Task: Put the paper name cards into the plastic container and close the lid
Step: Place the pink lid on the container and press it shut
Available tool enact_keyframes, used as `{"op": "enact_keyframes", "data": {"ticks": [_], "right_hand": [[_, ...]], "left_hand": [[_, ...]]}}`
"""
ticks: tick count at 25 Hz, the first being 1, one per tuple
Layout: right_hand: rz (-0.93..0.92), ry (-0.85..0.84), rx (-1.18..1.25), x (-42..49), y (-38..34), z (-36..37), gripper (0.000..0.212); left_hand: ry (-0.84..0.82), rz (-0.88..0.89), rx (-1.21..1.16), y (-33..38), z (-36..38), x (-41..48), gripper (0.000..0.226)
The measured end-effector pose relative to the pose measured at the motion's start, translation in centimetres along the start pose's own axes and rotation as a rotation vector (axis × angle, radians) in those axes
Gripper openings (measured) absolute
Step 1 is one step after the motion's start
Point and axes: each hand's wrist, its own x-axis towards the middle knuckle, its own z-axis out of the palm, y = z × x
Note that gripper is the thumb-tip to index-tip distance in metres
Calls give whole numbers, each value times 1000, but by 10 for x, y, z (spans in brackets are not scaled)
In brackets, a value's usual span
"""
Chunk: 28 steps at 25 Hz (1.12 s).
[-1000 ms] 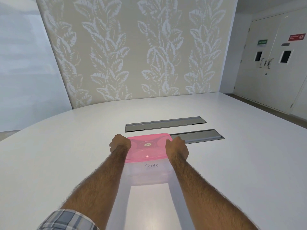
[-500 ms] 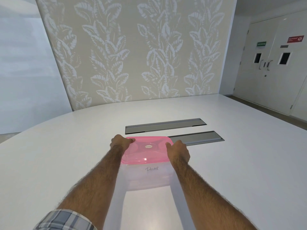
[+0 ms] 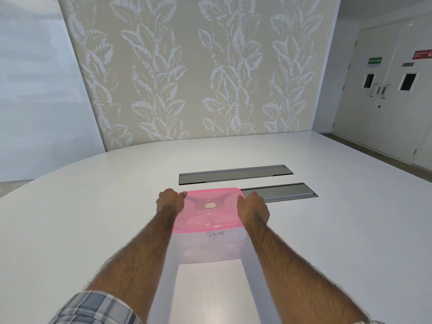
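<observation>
A clear container (image 3: 210, 250) with a pink lid (image 3: 210, 213) on top stands on the white surface (image 3: 93, 206). The left grip (image 3: 170, 200) curls round the lid's left edge, and the right grip (image 3: 253, 206) round its right edge. Handwriting (image 3: 215, 233) shows through the container's near wall. Two grey slots (image 3: 235, 174) lie just behind.

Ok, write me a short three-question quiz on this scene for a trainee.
1. True or false: the lid sits on the container.
2. Beyond the container, the table has: A) a laptop B) two grey slots C) plates.
3. Fill in: the left hand and right hand each grip one ____ of the lid.
Key: 1 true; 2 B; 3 side.
</observation>
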Motion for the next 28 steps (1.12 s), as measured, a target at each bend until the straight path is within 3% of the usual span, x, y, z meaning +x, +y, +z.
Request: {"op": "enact_keyframes", "data": {"ticks": [13, 22, 28], "right_hand": [[-90, -56, -91, 22, -2, 7, 41], [63, -74, 10, 28, 6, 20, 55], [54, -106, 64, 26, 10, 20, 62]], "left_hand": [[38, 87, 173, 4, 15, 16, 40], [74, 118, 201, -2, 25, 26, 41], [105, 141, 247, -2, 25, 25, 40]]}}
